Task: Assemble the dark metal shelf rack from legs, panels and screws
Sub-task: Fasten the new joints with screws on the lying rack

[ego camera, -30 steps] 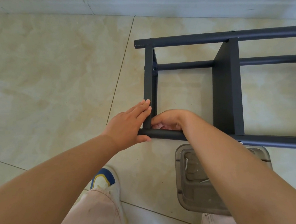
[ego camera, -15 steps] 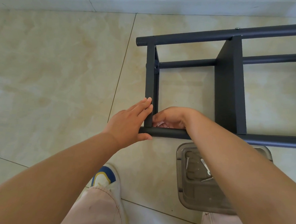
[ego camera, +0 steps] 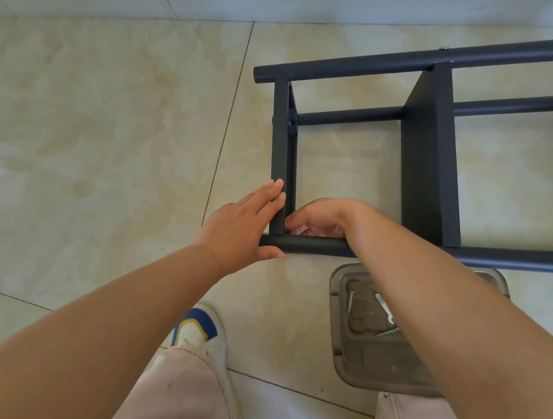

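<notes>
Glossy cream floor tiles point(ego camera: 111, 134) with thin dark grout lines run up to a pale baseboard point(ego camera: 87, 0) at the far wall, and on them the dark metal shelf rack point(ego camera: 430, 160) lies on its side, directly ahead of the person kneeling over it.

Head view: the rack's long axis runs left to right, its round legs stretching off the right edge. The near leg point(ego camera: 315, 245) lies closest to the person; the end panel point(ego camera: 280, 151) stands crosswise at the rack's left end, and a second panel sits farther right along the legs. Both hands work at the corner where the end panel meets the near leg. The left hand point(ego camera: 245, 223) lies on the outside of that corner, fingers straight and flat against the end panel, thumb under the near leg, bracing rather than grasping. The right hand point(ego camera: 317, 216) reaches over the near leg into the inside of the same corner, fingers curled toward the joint; what it pinches, if anything, cannot be told. The joint sits just ahead of both hands, so the likely fastening there calls for the right hand, with the left steadying.

A clear plastic tray point(ego camera: 372, 370) with loose screws point(ego camera: 350, 301) rests just on the person's side of the near leg, under the right forearm. A white, blue and yellow shoe point(ego camera: 196, 330) shows below.
</notes>
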